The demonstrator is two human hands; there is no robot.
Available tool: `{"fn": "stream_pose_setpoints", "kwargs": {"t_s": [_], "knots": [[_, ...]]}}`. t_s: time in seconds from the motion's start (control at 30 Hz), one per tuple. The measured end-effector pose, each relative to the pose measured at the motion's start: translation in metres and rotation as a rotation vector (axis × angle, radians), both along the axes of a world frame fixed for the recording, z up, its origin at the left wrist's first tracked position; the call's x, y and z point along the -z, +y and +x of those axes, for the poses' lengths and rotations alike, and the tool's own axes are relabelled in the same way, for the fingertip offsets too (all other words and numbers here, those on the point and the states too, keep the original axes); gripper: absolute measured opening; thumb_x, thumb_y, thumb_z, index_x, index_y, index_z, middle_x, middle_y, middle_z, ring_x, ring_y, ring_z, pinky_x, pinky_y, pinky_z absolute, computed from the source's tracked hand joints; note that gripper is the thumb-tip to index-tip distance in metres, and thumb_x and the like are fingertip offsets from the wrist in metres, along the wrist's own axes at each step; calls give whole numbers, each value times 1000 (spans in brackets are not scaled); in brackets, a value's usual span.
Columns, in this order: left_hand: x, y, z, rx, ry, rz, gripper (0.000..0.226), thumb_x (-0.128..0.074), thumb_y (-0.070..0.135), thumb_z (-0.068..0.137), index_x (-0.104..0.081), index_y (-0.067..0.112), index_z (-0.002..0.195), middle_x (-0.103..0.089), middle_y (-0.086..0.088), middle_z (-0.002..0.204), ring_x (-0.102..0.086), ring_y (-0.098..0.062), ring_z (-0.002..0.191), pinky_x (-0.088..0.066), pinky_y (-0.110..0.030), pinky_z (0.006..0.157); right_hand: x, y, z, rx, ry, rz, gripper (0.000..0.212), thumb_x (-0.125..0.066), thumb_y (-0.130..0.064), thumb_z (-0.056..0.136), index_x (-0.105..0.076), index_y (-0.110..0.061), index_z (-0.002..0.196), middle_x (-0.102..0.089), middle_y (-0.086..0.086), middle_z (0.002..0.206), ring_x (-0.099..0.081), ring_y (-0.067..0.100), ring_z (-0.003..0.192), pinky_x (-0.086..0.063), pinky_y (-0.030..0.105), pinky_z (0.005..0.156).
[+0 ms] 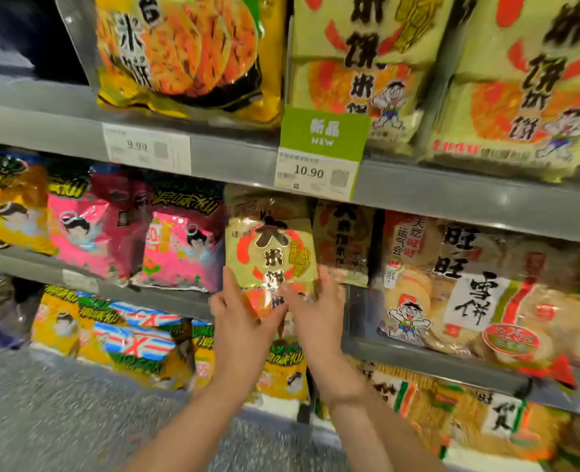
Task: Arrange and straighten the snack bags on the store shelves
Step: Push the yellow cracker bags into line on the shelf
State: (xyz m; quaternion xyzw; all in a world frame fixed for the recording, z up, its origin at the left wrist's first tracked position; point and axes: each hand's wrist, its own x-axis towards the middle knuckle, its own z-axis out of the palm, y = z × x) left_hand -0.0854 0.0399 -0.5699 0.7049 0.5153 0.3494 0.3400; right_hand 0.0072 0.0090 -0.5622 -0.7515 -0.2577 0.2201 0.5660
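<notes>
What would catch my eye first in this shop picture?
The left hand and right hand grip a gold rice cracker bag at the middle shelf, centre of view. Above it a bright green NEW tag hangs on the upper shelf's edge; pink snack bags crowd the shelf to the bag's left.

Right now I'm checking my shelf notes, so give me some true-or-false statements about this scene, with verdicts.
The left hand and the right hand both hold the gold rice-cracker bag. True.
The green NEW tag shows 9.99. False: it shows 10.90.
Left of the gold rice-cracker bag stand pink bags. True.
The gold rice-cracker bag is on the top shelf. False: it is at the shelf below the green NEW tag.
</notes>
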Motion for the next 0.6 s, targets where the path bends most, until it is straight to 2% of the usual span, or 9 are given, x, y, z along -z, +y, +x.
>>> {"fn": "stream_pose_setpoints", "kwargs": {"t_s": [0.07, 0.17, 0.27, 0.33, 0.43, 0.53, 0.6], "knots": [[-19, -25, -16, -5, 26, -33, 105, -76, 33, 71, -6, 14, 148, -36, -15, 120, -39, -25, 108, -30, -25, 74, -14, -26, -16, -25, 84, -31, 63, -73, -36, 76, -48, -21, 132, -46, -1, 129, -46, 12, 116, -37, 24, 93], [-54, -65, -40, -23, 54, -126, 105, -77, 29, 71, -7, 12, 147, -34, -16, 127, -34, -25, 118, -33, -28, 84, -37, -64, -39, -66, 175, -9, 35, -76, -26, 75, -60, -31, 106, -69, -10, 100, -64, 7, 96, -51, 33, 85], [-90, -93, -59, -41, 59, -182, 104, -78, 25, 70, -9, 11, 147, -34, -16, 125, -32, -18, 117, -29, -21, 80, -67, -88, -58, -65, 178, -78, 42, -78, -26, 72, -60, -21, 109, -71, -9, 95, -66, 6, 89, -53, 37, 84], [-111, -102, -70, -55, 61, -214, 103, -79, 26, 70, -12, 13, 148, -35, -16, 125, -35, -15, 112, -32, -23, 83, -89, -97, -68, -64, 181, -101, 47, -79, -27, 70, -59, -20, 112, -70, -8, 96, -65, 9, 90, -53, 38, 84], [-144, -114, -81, -51, 78, -282, 101, -77, 31, 70, -14, 21, 148, -34, -13, 127, -44, -26, 113, -38, -29, 85, -124, -112, -79, -60, 214, -118, 45, -78, -23, 73, -58, -16, 112, -67, -9, 94, -62, 8, 85, -50, 26, 75], [-171, -128, -91, -56, 85, -279, 98, -77, 33, 70, -18, 21, 147, -36, -14, 127, -46, -27, 112, -39, -30, 82, -153, -127, -86, -76, 236, -146, 35, -76, -20, 75, -55, -22, 102, -63, -10, 87, -57, 3, 76, -40, 9, 59], [-185, -139, -99, -68, 97, -285, 98, -77, 37, 69, -19, 21, 146, -38, -15, 124, -49, -31, 109, -43, -35, 82, -168, -135, -91, -92, 252, -152, 33, -77, -20, 75, -54, -23, 99, -61, -15, 81, -56, 0, 72, -38, 5, 54]]}}
